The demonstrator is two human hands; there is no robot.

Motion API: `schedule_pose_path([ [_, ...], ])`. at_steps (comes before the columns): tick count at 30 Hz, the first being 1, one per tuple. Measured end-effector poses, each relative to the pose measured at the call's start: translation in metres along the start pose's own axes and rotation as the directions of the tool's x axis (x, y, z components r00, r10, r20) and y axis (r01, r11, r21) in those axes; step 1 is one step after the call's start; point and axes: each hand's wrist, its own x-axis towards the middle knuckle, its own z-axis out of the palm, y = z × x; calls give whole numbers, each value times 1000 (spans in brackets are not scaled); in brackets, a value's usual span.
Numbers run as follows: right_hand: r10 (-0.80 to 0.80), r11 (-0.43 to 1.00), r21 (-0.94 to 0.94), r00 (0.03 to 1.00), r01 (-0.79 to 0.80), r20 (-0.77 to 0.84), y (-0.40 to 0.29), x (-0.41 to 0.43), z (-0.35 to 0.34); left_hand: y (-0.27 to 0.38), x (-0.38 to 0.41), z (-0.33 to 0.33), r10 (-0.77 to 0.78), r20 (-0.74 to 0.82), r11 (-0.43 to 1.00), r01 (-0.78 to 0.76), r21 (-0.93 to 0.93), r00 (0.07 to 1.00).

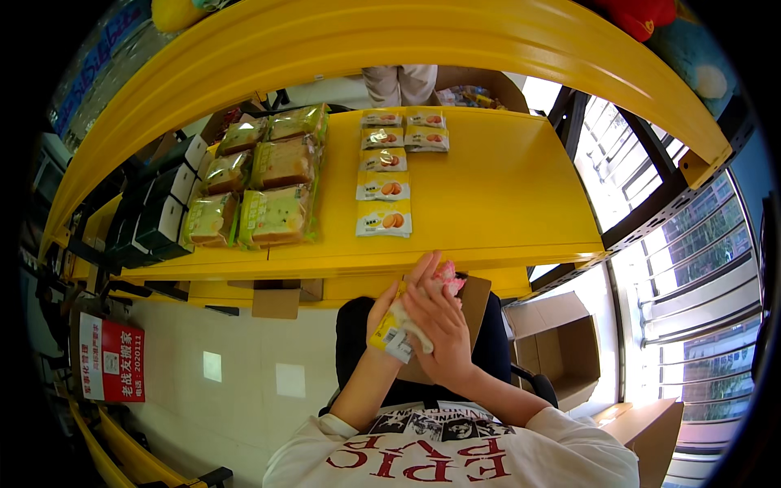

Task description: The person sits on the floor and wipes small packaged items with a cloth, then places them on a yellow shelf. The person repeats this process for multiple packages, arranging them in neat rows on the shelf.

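My left hand (379, 316) holds a small yellow-and-white snack packet (384, 332) in front of the shelf edge. A barcode shows on its lower end. Over the packet lies a cream cloth (399, 314) with a pink frilled end (450, 279), and my right hand (444, 332) presses it down with the fingers flat. Most of the packet is hidden under cloth and fingers. Beyond my hands, on the yellow shelf (500, 201), similar biscuit packets (384, 218) lie in two columns, the left one longer.
Left on the shelf are several wrapped bread packs (277, 213) and dark boxes (160, 226) with white ends. A yellow beam (390, 36) arches overhead. Cardboard boxes (567, 360) stand right, by the barred window (701, 366). Another person's legs (399, 85) show behind the shelf.
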Motion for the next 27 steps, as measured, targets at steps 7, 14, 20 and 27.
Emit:
schedule_pose_path([
  [7,-229,962,-140,972,235,61,-12,-17,12,-2,5,7,23,-21,999,-22,31,1000],
  [14,21,999,44,999,-23,41,5,17,-10,0,-3,8,69,-167,998,-68,14,984],
  [20,391,628,668,904,-399,171,21,-16,-15,22,1,15,441,-210,852,-334,404,872],
  [27,370,-119,697,620,-707,692,11,-15,-11,5,-1,16,635,-9,434,-348,831,772],
])
